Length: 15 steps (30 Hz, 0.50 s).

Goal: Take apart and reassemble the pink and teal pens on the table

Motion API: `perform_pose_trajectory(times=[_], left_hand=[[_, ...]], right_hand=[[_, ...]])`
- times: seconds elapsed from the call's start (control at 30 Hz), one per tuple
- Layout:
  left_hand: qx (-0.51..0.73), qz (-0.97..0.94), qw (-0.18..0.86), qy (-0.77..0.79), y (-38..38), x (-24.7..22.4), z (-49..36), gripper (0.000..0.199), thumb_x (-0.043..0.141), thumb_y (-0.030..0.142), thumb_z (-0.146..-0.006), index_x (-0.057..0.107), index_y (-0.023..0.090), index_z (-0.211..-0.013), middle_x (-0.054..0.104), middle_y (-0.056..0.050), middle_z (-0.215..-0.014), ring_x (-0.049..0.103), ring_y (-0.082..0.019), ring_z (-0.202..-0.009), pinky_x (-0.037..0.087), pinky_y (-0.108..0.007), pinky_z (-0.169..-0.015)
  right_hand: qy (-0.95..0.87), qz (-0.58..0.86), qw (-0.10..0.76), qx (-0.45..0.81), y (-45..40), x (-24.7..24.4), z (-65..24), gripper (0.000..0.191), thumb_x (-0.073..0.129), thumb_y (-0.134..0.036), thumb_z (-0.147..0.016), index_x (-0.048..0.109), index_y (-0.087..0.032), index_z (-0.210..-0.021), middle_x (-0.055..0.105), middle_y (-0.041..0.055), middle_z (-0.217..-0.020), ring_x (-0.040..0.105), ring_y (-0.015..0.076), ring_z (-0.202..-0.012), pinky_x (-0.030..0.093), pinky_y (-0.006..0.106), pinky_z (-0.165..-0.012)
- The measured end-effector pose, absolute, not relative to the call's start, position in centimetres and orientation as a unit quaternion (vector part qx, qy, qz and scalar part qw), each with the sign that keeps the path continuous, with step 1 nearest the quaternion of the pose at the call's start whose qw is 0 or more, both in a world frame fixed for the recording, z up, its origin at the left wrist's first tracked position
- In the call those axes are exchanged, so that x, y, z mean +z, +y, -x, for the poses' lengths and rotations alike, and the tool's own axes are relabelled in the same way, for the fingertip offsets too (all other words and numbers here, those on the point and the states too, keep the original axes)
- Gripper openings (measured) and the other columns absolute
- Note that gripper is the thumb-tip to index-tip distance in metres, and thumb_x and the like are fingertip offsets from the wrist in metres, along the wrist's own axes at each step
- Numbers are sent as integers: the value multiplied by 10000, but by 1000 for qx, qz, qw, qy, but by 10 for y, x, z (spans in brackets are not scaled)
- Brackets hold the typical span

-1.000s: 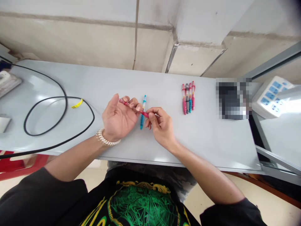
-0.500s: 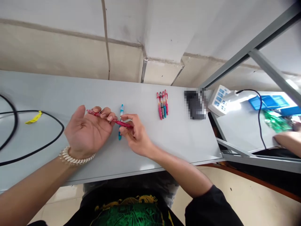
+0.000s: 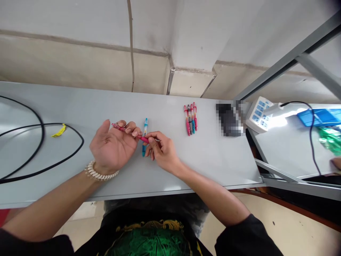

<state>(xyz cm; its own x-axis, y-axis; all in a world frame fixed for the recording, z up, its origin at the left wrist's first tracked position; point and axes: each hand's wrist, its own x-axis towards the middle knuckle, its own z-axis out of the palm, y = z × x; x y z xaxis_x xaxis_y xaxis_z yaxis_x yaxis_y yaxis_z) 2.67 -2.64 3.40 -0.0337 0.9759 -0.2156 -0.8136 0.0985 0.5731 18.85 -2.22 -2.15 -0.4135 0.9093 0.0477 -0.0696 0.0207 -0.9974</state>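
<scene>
A red pen [image 3: 144, 139] is held between both hands, slanting down to the right. My left hand [image 3: 115, 145] is palm up, its fingers curled over the pen's upper left part. My right hand [image 3: 162, 149] pinches the lower right end. Under the red pen, a light blue pen [image 3: 145, 125] lies upright in view on the grey table [image 3: 207, 160], its middle partly hidden by the fingers. Farther right, several pens [image 3: 190, 119] with red, grey and teal parts lie side by side.
Black cable [image 3: 77, 151] loops over the table's left side, with a yellow tag [image 3: 59, 131]. At the right are a blurred-out dark object [image 3: 229, 121], a white power strip [image 3: 259, 114], a metal frame [image 3: 282, 177] and blue trays [image 3: 317, 116]. A person's hand shows at the right edge.
The view has shifted, so everything on the table appears farther right. My right hand's fingers have closed further over the red pen's end. At the far right, the other person's arm shows less.
</scene>
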Motion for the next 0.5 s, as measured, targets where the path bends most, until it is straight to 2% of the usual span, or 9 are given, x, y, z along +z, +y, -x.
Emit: perform_pose_trajectory(times=[0.1, 0.13, 0.2, 0.27, 0.33, 0.4, 0.5], left_hand=[[657, -135, 675, 307, -26, 35, -27, 458, 513, 569, -998, 529, 222, -700, 526, -38, -731, 586, -175, -688, 590, -327, -732], [656, -135, 675, 309, -26, 36, -28, 469, 494, 575, -1006, 531, 222, -699, 525, -39, -731, 582, -176, -683, 589, -329, -729], [653, -132, 679, 309, -26, 37, -28, 484, 460, 574, -1022, 541, 219, -705, 514, -38, -731, 570, -172, -672, 585, -328, -718], [652, -127, 679, 312, -26, 39, -29, 502, 420, 567, -1040, 546, 215, -705, 497, -35, -729, 557, -165, -660, 576, -318, -708], [655, -122, 674, 319, -26, 39, -30, 527, 381, 568, -1052, 540, 217, -694, 486, -34, -724, 546, -162, -649, 569, -315, -708], [654, -124, 673, 324, -26, 38, -29, 537, 378, 586, -1050, 539, 222, -689, 491, -34, -720, 547, -165, -645, 566, -324, -717], [645, -138, 679, 321, -27, 36, -28, 518, 450, 612, -1029, 555, 223, -704, 506, -29, -720, 559, -169, -648, 567, -343, -724]], right_hand=[[-634, 353, 441, 528, -22, -21, -190, 287, 660, -454, -1002, 629, -222, -1168, 716, 60, -1047, 722, 149, -876, 604, 307, -736], [-647, 359, 447, 502, -22, -21, -190, 247, 668, -427, -1000, 653, -220, -1134, 723, 65, -1059, 720, 151, -899, 603, 316, -769], [-643, 375, 434, 508, -23, -20, -191, 232, 580, -419, -1048, 675, -208, -1048, 726, 37, -914, 699, 126, -748, 584, 302, -695], [-619, 377, 411, 553, -24, -19, -191, 296, 517, -458, -1076, 667, -203, -1077, 710, 9, -810, 670, 109, -623, 559, 280, -606], [-625, 371, 414, 548, -24, -18, -192, 321, 605, -502, -1030, 654, -211, -1158, 745, 38, -903, 717, 137, -719, 576, 287, -624], [-654, 371, 426, 504, -25, -17, -193, 321, 660, -498, -1001, 666, -214, -1153, 755, 55, -948, 723, 151, -778, 582, 298, -653], [-654, 372, 399, 524, -26, -15, -194, 336, 510, -494, -1078, 676, -204, -1042, 702, 3, -768, 644, 105, -580, 541, 278, -583]])
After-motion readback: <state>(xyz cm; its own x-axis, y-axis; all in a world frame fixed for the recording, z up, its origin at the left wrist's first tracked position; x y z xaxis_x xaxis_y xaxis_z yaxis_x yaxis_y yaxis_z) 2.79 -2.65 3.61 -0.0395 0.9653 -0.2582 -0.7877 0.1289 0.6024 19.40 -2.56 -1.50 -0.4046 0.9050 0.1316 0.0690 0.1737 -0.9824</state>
